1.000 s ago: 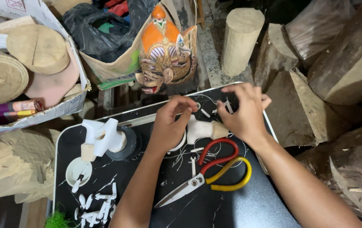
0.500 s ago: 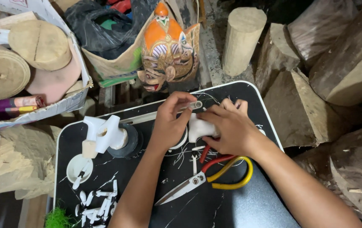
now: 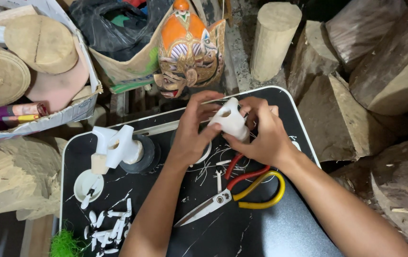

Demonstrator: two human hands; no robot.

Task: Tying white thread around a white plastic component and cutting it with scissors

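Both my hands hold a small white carved piece [image 3: 231, 121] with a hole in it, lifted a little above the black tray table [image 3: 265, 233]. My left hand [image 3: 192, 131] grips its left side with thumb and fingers. My right hand [image 3: 263, 133] wraps its right and lower side. Scissors [image 3: 232, 192] with one red and one yellow handle lie shut on the table just below my hands. White shavings are scattered under them.
Another white carved piece [image 3: 118, 145] stands on a dark round base at the table's left, near a white lid [image 3: 87, 183] and several white offcuts [image 3: 108, 223]. A painted orange mask [image 3: 189, 52], wood logs [image 3: 273, 40] and a box of wooden discs [image 3: 18, 71] surround the table.
My hands left small bits at the table's far edge, took up the white piece from the table and raised it between them.
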